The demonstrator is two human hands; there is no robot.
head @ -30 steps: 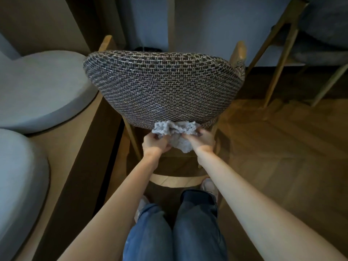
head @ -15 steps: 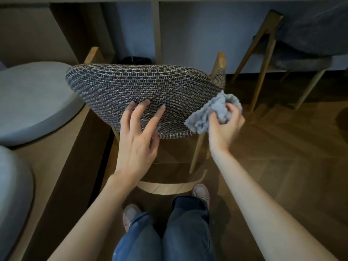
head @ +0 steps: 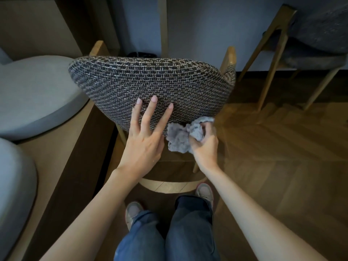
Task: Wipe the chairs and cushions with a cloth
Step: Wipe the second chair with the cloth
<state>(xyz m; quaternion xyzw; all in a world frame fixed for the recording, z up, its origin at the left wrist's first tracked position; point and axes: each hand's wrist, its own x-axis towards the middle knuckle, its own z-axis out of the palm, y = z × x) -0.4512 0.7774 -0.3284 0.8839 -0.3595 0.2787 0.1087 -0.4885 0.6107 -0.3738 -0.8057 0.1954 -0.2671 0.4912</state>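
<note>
Head view: the left hand [head: 143,147] lies flat on the woven back of the chair [head: 150,81]. Its fingers [head: 153,112] are straight and spread, with the tips pointing up the weave. This looks like a bracing press, so the chair does not rock or slide while the other hand rubs.

Just to the right of those fingers, the right hand [head: 204,147] holds the grey cloth [head: 178,137]. Its fingers are curled round the cloth and pinch it into a wad, and the loose folds bulge out toward the left hand. A bunched cloth probably serves as a thick pad and follows the curve of the rim better than a flat sheet would. The wad meets the lower right edge of the chair back, lower than the left fingertips and beside the wooden frame — so the step in hand seems to be wiping that bottom edge.

Well to the left of the left fingers, two pale grey cushions [head: 33,95] rest on the table [head: 58,153], and neither hand touches them. A second chair [head: 310,44] stands on the wooden floor [head: 282,147], far beyond the right fingers and up to the right
</note>
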